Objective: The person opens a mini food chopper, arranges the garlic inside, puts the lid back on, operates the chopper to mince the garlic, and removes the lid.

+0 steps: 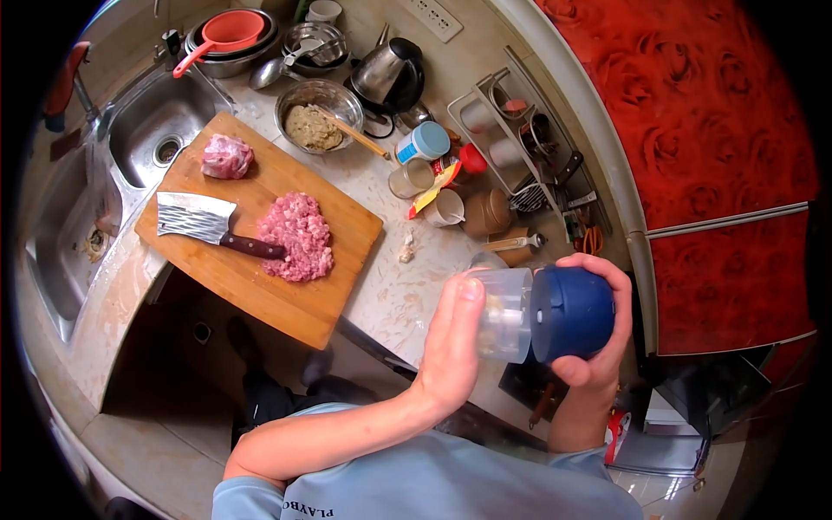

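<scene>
My left hand (452, 334) is wrapped around the clear cup (507, 312) of a mini food chopper, which lies on its side in the air above the counter's front edge. Pale bits show inside the cup. Fingers curled, my right hand (607, 334) grips the chopper's dark blue top (574, 314). A thin gap shows between cup and top; whether they still touch I cannot tell. To the left, a wooden cutting board (321, 303) carries minced meat (296, 236), a piece of raw meat (227, 157) and a cleaver (204, 221), its handle end resting on the mince.
A metal bowl (319, 117) of pale mixture with chopsticks, a kettle (387, 74), jars and a utensil rack (542, 147) line the wall. The double sink (139, 130) is at the left. Small pale scraps (407, 247) lie on the counter. Red rose-patterned cabinet doors (693, 113) are at the right.
</scene>
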A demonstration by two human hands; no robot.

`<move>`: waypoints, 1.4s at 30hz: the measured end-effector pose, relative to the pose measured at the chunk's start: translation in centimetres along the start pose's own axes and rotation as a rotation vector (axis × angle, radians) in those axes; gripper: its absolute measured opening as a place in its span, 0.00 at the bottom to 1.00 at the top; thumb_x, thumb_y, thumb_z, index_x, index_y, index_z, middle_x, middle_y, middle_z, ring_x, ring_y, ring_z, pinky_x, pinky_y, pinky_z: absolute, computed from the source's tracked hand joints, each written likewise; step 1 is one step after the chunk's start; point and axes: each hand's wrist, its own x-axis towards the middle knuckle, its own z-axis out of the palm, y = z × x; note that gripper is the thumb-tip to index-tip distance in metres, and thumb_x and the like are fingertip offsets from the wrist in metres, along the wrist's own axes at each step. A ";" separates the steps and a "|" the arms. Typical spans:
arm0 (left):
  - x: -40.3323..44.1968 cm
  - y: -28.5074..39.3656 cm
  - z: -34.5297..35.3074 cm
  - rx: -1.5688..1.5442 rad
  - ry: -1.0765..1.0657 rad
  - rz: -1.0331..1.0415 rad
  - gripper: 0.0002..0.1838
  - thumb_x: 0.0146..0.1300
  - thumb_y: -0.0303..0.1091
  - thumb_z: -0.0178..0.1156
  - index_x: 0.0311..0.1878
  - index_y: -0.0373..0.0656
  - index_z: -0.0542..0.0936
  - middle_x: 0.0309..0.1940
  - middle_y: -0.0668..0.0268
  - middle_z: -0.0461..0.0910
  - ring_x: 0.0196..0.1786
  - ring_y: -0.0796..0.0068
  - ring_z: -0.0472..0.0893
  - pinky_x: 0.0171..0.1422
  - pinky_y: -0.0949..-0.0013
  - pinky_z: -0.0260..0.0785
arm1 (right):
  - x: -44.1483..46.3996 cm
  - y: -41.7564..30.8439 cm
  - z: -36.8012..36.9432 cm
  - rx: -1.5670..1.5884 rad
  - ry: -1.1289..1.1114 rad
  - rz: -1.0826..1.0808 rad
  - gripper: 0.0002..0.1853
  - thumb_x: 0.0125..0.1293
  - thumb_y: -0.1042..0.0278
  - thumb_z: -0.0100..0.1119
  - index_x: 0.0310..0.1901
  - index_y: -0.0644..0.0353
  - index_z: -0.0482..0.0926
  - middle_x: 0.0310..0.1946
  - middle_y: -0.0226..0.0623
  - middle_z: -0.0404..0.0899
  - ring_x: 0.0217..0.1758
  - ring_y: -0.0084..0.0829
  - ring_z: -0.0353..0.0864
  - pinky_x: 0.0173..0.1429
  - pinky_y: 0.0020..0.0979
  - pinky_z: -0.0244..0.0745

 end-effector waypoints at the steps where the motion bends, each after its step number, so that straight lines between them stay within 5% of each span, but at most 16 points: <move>1: -0.1 0.1 0.1 -0.001 0.000 -0.001 0.35 0.79 0.63 0.40 0.69 0.41 0.69 0.58 0.62 0.76 0.58 0.70 0.76 0.64 0.62 0.69 | 0.0 0.1 0.0 -0.001 0.000 0.001 0.54 0.41 0.49 0.85 0.66 0.67 0.67 0.59 0.48 0.72 0.59 0.37 0.78 0.64 0.37 0.74; 3: -0.2 0.6 0.6 -0.045 -0.004 0.038 0.28 0.83 0.53 0.40 0.68 0.36 0.68 0.58 0.60 0.75 0.61 0.71 0.72 0.70 0.66 0.62 | 0.2 0.2 0.0 -0.156 -0.082 -0.179 0.52 0.41 0.50 0.85 0.66 0.66 0.68 0.59 0.51 0.72 0.59 0.41 0.78 0.65 0.40 0.74; 6: -0.4 0.7 0.6 0.011 -0.016 0.078 0.28 0.82 0.53 0.40 0.68 0.37 0.68 0.58 0.59 0.74 0.61 0.71 0.72 0.70 0.66 0.62 | 0.6 -0.1 0.1 -0.266 -0.117 -0.278 0.51 0.41 0.51 0.85 0.66 0.66 0.68 0.57 0.53 0.71 0.58 0.44 0.78 0.64 0.42 0.74; 42: -0.3 0.5 0.1 -0.030 -0.035 0.014 0.25 0.82 0.49 0.39 0.67 0.39 0.69 0.55 0.61 0.74 0.59 0.72 0.71 0.69 0.68 0.61 | 1.3 -2.1 0.5 -0.482 -0.217 -0.288 0.49 0.37 0.54 0.85 0.62 0.65 0.72 0.54 0.54 0.77 0.54 0.47 0.80 0.58 0.43 0.78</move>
